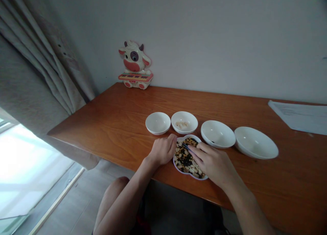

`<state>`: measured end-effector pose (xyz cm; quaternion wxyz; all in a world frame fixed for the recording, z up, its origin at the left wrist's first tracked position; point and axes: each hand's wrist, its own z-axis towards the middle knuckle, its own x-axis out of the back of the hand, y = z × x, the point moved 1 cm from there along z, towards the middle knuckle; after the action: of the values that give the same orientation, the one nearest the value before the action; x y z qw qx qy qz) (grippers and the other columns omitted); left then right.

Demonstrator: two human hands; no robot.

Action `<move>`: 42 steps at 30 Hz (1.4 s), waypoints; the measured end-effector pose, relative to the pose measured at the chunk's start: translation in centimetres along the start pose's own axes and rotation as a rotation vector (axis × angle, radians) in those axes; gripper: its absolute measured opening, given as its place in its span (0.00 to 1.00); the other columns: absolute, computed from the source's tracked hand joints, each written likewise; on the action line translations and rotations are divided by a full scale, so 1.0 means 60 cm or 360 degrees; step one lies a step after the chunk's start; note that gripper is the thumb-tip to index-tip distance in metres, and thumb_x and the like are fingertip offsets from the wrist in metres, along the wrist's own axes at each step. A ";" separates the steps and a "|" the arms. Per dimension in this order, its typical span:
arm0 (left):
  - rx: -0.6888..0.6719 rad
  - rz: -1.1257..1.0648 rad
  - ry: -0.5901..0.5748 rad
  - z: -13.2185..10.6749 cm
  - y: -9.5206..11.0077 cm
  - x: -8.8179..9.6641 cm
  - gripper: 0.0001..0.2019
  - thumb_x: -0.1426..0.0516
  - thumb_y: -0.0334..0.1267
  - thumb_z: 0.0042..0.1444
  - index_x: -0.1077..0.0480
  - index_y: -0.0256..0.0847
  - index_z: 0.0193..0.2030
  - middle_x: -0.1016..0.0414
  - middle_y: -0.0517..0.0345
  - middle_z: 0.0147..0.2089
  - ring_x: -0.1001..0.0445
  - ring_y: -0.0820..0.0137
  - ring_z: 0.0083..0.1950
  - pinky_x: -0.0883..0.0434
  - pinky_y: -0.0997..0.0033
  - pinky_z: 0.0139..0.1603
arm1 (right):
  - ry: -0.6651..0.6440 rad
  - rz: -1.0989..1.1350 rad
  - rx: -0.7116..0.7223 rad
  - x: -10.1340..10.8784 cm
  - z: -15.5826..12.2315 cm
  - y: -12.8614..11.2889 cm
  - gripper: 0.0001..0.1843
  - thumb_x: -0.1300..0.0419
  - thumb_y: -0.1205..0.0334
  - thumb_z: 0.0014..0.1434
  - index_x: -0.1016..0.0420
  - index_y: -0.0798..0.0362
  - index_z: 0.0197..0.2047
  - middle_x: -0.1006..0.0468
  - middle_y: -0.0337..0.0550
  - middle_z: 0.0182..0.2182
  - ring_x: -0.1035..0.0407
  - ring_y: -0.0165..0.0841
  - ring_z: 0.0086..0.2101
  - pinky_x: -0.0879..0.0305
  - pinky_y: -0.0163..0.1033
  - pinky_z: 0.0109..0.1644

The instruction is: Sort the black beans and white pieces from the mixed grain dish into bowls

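Mixed-seed dish (175, 164) sat at the near edge of the wooden surface (114, 126), directly in front of the person. It held dark, tan and pale pieces all mixed together.

Left hand (163, 150) lay on the surface at the dish's left rim, fingers curled and touching the rim. Could not tell whether they gripped the rim or only rested against it.

Right hand (213, 163) lay over the right part of the dish, fingers pinched on a thin dark tool (186, 146). The tip pointed left, over the seeds.

Four white bowls stood in a row just beyond the dish:
- Far-left bowl (157, 123): nothing seen inside.
- Second bowl (189, 128): a few pale pieces (182, 124).
- Third bowl (217, 134): one small dark speck near its near wall.
- Largest bowl (256, 142): far right.

A cow-shaped toy keyboard (135, 66) stood against the far wall. Papers (298, 115) lay at the far right, and a curtain (38, 68) hung at left.
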<state>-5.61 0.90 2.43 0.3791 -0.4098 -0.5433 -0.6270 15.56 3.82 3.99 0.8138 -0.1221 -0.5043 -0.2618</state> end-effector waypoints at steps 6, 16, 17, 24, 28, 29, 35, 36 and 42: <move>-0.0013 0.0003 0.0007 0.000 -0.001 0.000 0.18 0.62 0.44 0.74 0.34 0.43 0.45 0.20 0.53 0.40 0.21 0.64 0.37 0.36 0.67 0.33 | 0.0015 0.0032 0.0014 0.006 0.002 -0.002 0.14 0.43 0.68 0.67 0.18 0.55 0.50 0.20 0.44 0.36 0.24 0.31 0.34 0.31 0.37 0.36; 0.0030 -0.0002 -0.0007 0.000 0.000 -0.002 0.19 0.63 0.45 0.74 0.34 0.43 0.45 0.21 0.52 0.39 0.21 0.63 0.38 0.34 0.69 0.35 | 0.0105 0.0112 -0.0077 0.009 0.006 -0.003 0.12 0.43 0.67 0.68 0.17 0.53 0.47 0.18 0.43 0.35 0.23 0.32 0.33 0.34 0.37 0.37; 0.0032 -0.0006 -0.0006 0.000 0.000 -0.001 0.19 0.63 0.45 0.74 0.34 0.43 0.45 0.21 0.53 0.39 0.21 0.63 0.37 0.34 0.68 0.35 | 0.0128 0.0129 -0.0103 0.011 0.007 -0.002 0.12 0.43 0.67 0.68 0.17 0.53 0.47 0.18 0.43 0.35 0.23 0.32 0.33 0.34 0.37 0.37; 0.0035 -0.0044 -0.0023 0.000 0.003 0.004 0.17 0.62 0.44 0.74 0.35 0.43 0.44 0.21 0.53 0.38 0.21 0.63 0.37 0.34 0.68 0.35 | 0.0301 0.0197 -0.0361 0.024 0.011 0.008 0.11 0.43 0.61 0.69 0.18 0.52 0.46 0.18 0.40 0.32 0.24 0.31 0.32 0.34 0.36 0.37; 0.0035 -0.0069 -0.0011 0.000 0.004 0.004 0.18 0.62 0.44 0.74 0.34 0.43 0.43 0.20 0.53 0.38 0.21 0.64 0.36 0.35 0.68 0.34 | 0.0402 0.0236 -0.0501 0.022 0.012 0.013 0.12 0.42 0.60 0.69 0.18 0.53 0.47 0.17 0.42 0.34 0.23 0.32 0.34 0.33 0.36 0.39; 0.0036 -0.0071 -0.0005 0.000 0.004 0.004 0.18 0.62 0.44 0.74 0.35 0.43 0.43 0.21 0.53 0.38 0.22 0.64 0.36 0.35 0.68 0.34 | 0.0404 0.0241 -0.0527 0.021 0.012 0.014 0.12 0.42 0.60 0.69 0.18 0.53 0.47 0.17 0.42 0.35 0.23 0.32 0.34 0.33 0.36 0.39; 0.0030 -0.0058 -0.0005 0.001 0.003 0.004 0.17 0.62 0.44 0.74 0.35 0.44 0.43 0.21 0.54 0.36 0.22 0.64 0.35 0.37 0.68 0.33 | 0.0375 0.0219 -0.0610 0.010 0.014 0.017 0.12 0.42 0.60 0.69 0.18 0.53 0.49 0.17 0.43 0.37 0.22 0.33 0.35 0.32 0.36 0.39; 0.0027 -0.0056 -0.0005 0.001 0.003 0.004 0.17 0.62 0.44 0.74 0.35 0.44 0.43 0.21 0.54 0.36 0.22 0.64 0.35 0.37 0.68 0.32 | 0.0375 0.0216 -0.0617 0.009 0.015 0.018 0.12 0.42 0.60 0.69 0.18 0.53 0.49 0.17 0.43 0.36 0.22 0.33 0.35 0.32 0.36 0.39; 0.0009 -0.0028 0.0011 0.000 0.002 0.002 0.17 0.62 0.44 0.74 0.35 0.44 0.44 0.21 0.55 0.37 0.22 0.64 0.36 0.37 0.68 0.33 | 0.0391 0.0336 -0.0657 0.024 0.010 0.028 0.13 0.42 0.58 0.69 0.19 0.53 0.48 0.17 0.45 0.37 0.22 0.35 0.35 0.29 0.39 0.43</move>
<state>-5.57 0.89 2.56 0.3765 -0.4018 -0.5474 -0.6302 16.53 5.07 5.66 0.8496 -0.3048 -0.3221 -0.2856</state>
